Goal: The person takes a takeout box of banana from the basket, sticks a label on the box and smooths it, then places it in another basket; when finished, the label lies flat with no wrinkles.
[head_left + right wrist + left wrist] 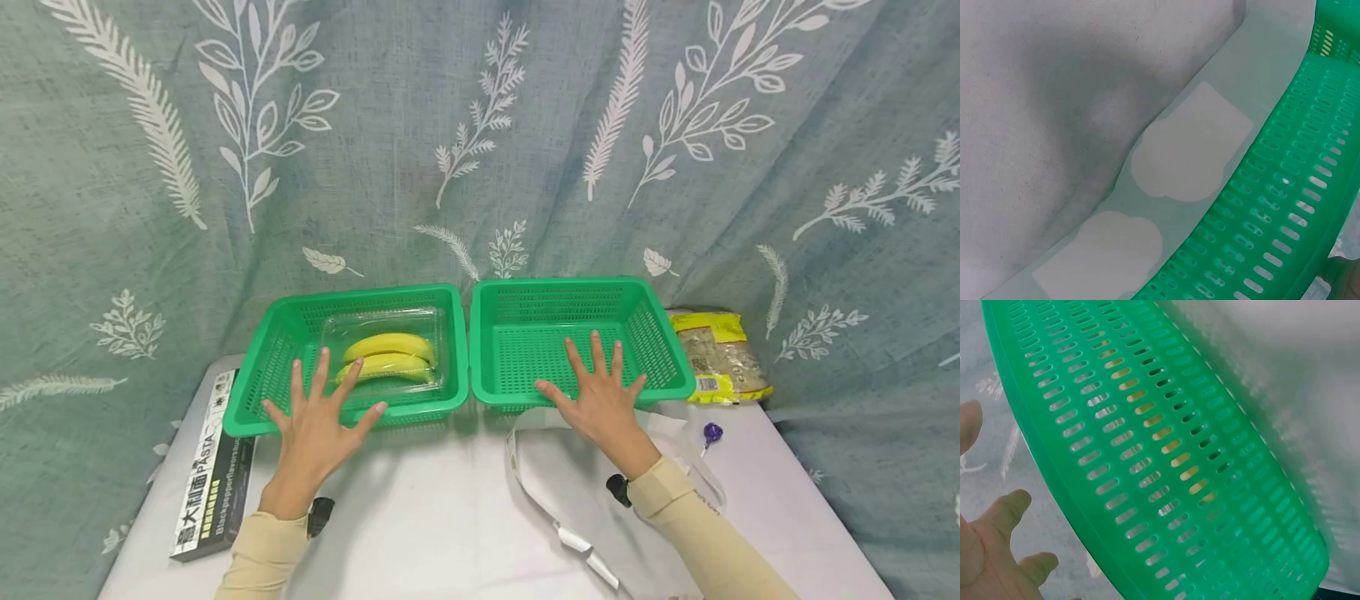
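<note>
My left hand (315, 433) is spread over the front rim of the left green basket (255, 358), its fingers straight and holding nothing. Inside that basket, two bananas (390, 343) lie in a transparent plastic box (334, 329). In the left wrist view, yellow shows through the slots of the basket wall (1091, 450), with my left fingers (1007, 512) beside it. My right hand (603, 408), also spread and holding nothing, is over the front of the right green basket (487, 400). Whether either hand touches a rim, I cannot tell.
A strip of white stickers (1191, 144) runs along the right basket's front and curls across the white table (420, 517). A black-and-white pasta box (217, 492) lies at left. A yellow packet (723, 358) and purple lollipop (712, 432) lie right. A patterned curtain (375, 150) hangs behind.
</note>
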Available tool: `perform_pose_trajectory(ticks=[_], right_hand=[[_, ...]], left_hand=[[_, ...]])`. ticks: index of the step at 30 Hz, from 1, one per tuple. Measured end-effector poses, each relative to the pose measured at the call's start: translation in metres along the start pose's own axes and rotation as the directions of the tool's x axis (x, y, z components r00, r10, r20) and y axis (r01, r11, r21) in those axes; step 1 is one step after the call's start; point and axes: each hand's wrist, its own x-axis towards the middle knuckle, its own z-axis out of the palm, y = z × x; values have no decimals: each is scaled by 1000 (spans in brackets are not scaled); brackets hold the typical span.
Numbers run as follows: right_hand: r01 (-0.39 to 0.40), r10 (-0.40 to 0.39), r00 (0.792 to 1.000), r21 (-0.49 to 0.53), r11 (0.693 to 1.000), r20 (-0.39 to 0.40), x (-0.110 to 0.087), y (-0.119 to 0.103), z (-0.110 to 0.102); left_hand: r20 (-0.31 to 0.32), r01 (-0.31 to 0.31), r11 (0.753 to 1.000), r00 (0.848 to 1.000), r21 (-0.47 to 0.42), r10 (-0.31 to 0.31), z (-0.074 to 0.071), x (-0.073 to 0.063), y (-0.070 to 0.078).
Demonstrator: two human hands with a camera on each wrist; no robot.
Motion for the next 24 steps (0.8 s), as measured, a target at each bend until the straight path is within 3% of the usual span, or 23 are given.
perform_pose_trajectory(ticks=[9, 13, 16, 18, 21, 24], right_hand=[[13, -13, 1000, 20, 1000, -13, -1, 1, 0], [141, -125, 985, 143, 980, -120, -5, -12, -4], [275, -220, 953, 292, 916, -207, -8, -31, -7], [305, -235, 949, 412, 859, -212, -9, -47, -9], [247, -205, 969, 574, 781, -138, -9, -72, -13], [163, -197, 980, 668, 726, -25, -8, -95, -15]], left_hand=[[-4, 0, 1000, 1000, -9, 0, -1, 4, 3], [-25, 16, 998, 1000, -56, -18, -3, 8, -2], [-68, 36, 995, 997, -98, -43, -6, 13, -9], [-85, 61, 990, 994, -130, -72, -8, 19, -15], [-84, 107, 981, 989, -159, -122, -11, 29, -26], [-9, 178, 972, 983, -155, -181, -14, 39, -35]])
